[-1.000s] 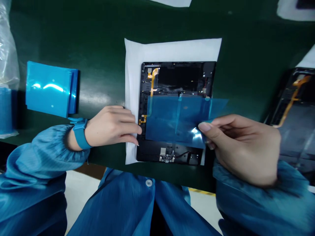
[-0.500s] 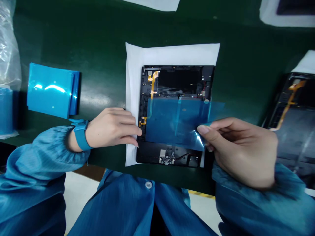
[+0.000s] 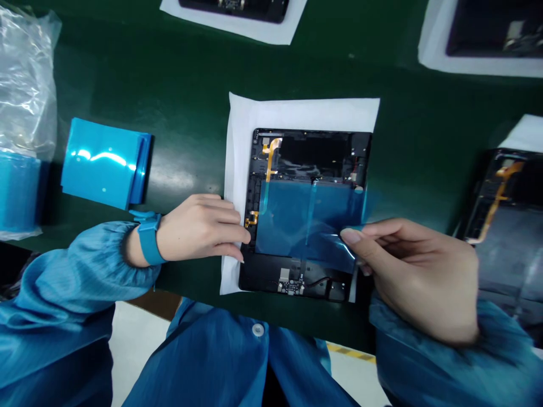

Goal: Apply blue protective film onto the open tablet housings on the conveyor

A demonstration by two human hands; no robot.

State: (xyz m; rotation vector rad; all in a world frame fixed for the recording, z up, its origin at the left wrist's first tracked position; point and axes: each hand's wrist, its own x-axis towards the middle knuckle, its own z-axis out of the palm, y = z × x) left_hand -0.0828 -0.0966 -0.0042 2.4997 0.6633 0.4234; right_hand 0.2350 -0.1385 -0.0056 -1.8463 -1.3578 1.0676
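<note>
An opened tablet (image 3: 314, 155) lies on a white sheet (image 3: 309, 113), its circuit parts and orange ribbon cable (image 3: 270, 161) showing. Over its middle and lower area is a thin see-through blue film (image 3: 288, 220). My right hand (image 3: 416, 271) pinches the film's lower right corner between thumb and fingers, and that corner is bent up and shiny. At the tablet's left edge, my left hand (image 3: 203, 226) rests with curled fingers, thumb and fingertips against the rim. A blue wrist strap (image 3: 149, 240) circles my left wrist.
A stack of blue film sheets (image 3: 102, 161) lies to the left, beside a clear plastic bag (image 3: 27, 85) with more blue sheets. Another opened tablet (image 3: 509, 226) is close to my right hand. Further tablets on white sheets (image 3: 280, 34) lie at the far side of the green table (image 3: 182, 85).
The whole view has shifted, so the table things appear lower and more of the far tablets shows. My right hand still pinches the film, whose right edge now reaches less far past the tablet.
</note>
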